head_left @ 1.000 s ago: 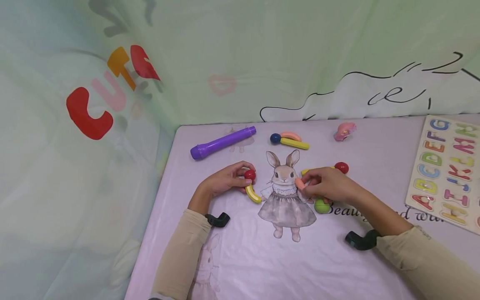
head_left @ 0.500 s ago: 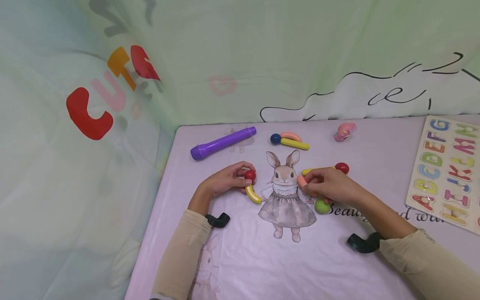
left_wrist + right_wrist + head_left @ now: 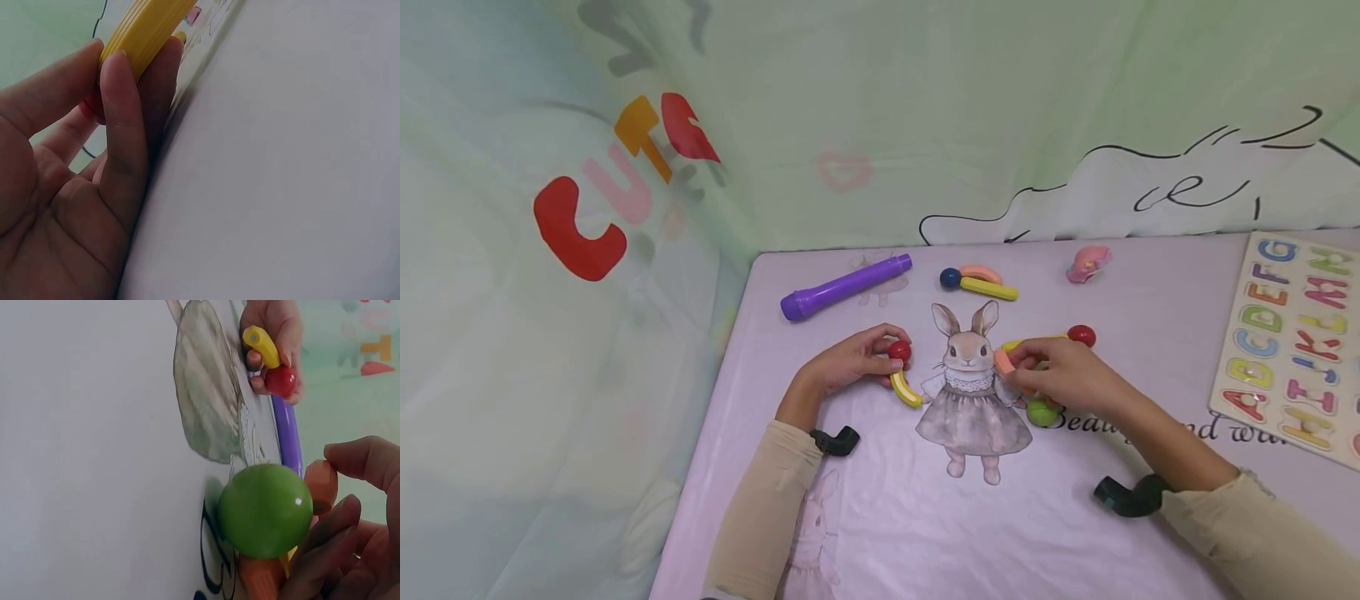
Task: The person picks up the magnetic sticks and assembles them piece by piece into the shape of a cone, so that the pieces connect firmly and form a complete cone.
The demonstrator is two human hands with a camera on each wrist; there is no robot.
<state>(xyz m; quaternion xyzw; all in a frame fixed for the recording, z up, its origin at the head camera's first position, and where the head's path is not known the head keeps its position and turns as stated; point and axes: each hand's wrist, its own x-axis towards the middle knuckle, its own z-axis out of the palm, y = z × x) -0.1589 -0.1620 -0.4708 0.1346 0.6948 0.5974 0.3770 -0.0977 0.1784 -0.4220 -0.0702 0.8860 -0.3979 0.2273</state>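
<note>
In the head view my left hand (image 3: 857,358) pinches a yellow curved stick (image 3: 906,389) that has a red ball (image 3: 899,351) at its upper end. The left wrist view shows fingertips around the ridged yellow stick (image 3: 147,37), with the ball mostly hidden behind them. My right hand (image 3: 1067,375) holds an orange stick (image 3: 1003,362) between thumb and fingers. Close by its fingers is a green ball (image 3: 1042,412). A second orange piece (image 3: 261,578) shows under this ball in the right wrist view; whether they join I cannot tell.
Behind the right hand lies a yellow stick (image 3: 1033,341) with a red ball (image 3: 1082,336). Farther back are a purple tube (image 3: 846,287), a blue ball (image 3: 950,277) with yellow and pink sticks, and a pink toy (image 3: 1088,263). An alphabet board (image 3: 1232,367) lies at right.
The orange stick in my right hand has shifted slightly to the right, and the right forearm has moved slightly toward the front. My left hand keeps its place and hold.
</note>
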